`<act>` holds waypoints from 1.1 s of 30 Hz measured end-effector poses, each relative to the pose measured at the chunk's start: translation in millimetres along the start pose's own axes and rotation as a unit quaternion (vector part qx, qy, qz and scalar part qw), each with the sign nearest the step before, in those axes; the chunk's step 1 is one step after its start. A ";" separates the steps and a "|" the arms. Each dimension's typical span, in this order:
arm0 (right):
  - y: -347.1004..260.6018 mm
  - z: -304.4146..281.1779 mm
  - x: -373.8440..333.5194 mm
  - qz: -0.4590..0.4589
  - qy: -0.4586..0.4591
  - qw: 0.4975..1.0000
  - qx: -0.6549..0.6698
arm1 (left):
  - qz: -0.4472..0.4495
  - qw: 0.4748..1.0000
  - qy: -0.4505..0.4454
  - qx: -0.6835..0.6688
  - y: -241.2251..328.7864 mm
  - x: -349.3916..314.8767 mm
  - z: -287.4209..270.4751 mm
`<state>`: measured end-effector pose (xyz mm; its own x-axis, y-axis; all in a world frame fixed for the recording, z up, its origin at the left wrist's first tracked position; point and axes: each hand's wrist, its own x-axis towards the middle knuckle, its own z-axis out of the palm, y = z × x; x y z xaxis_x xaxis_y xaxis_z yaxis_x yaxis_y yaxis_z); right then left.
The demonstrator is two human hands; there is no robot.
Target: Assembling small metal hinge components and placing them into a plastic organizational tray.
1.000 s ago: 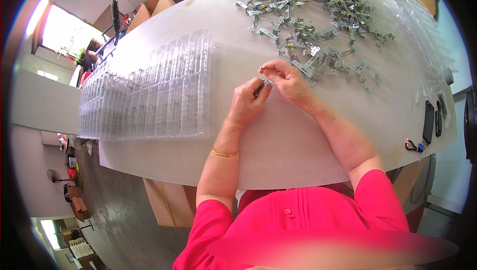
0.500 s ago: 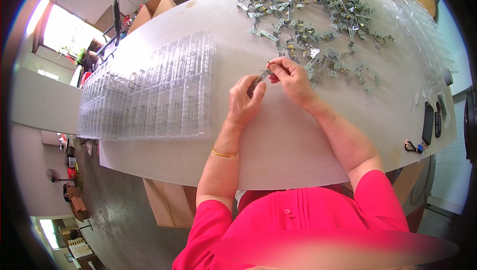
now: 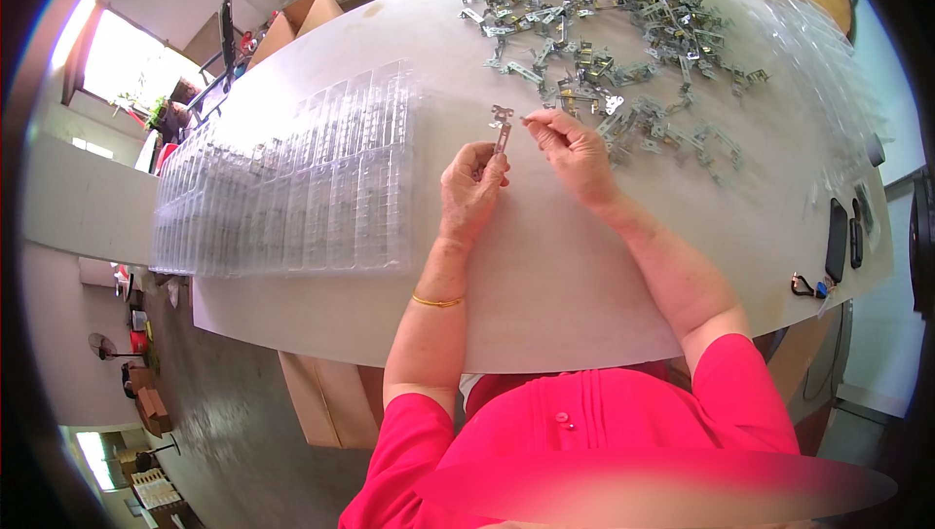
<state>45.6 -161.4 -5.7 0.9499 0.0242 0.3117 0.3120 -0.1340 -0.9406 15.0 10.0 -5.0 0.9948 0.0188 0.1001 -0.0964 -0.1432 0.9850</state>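
Fingers of the left hand [image 3: 467,193] hold a slim grey metal bracket [image 3: 502,132].
It's right of the clear ribbed plastic trays [image 3: 375,144]; farther right, the right hand [image 3: 577,159] pinches narrowly, contents unclear.

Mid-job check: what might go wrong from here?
The slim, grey metal bracket juts out of the left hand, so it might tip or slip. The tangled heap of silvery metal brackets overlaps itself, so lifting one might drag others. The right hand appears close to the heap's near edge and could nudge loose pieces.
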 end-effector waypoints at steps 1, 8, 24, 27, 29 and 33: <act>-3.2 1.4 -2.4 0.001 0.001 1.000 -0.001 | 0.009 1.000 0.016 0.003 -1.2 0.2 -0.2; -9.4 5.0 -8.5 -0.118 -0.020 0.989 -0.092 | 0.083 0.990 0.068 0.094 -12.1 3.1 4.1; -8.3 7.1 -13.3 -0.137 -0.067 0.976 -0.154 | 0.210 0.945 0.104 0.227 -11.9 0.4 9.6; -6.5 5.8 -14.3 -0.061 -0.064 0.985 -0.148 | 0.160 0.957 0.123 0.207 -3.8 -0.2 7.8; -9.3 4.1 -13.1 -0.036 -0.059 0.990 -0.124 | 0.161 0.947 0.120 0.250 -2.9 1.8 4.3; -3.5 4.2 -11.3 0.022 -0.052 0.996 -0.064 | 0.157 0.928 0.110 0.318 -5.7 3.4 -1.5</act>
<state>33.9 -157.1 -6.5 0.9614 0.1167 0.2493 0.2719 -0.2618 -0.9260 18.8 12.3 -10.0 0.8834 0.0686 0.4636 -0.2721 -0.7304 0.6265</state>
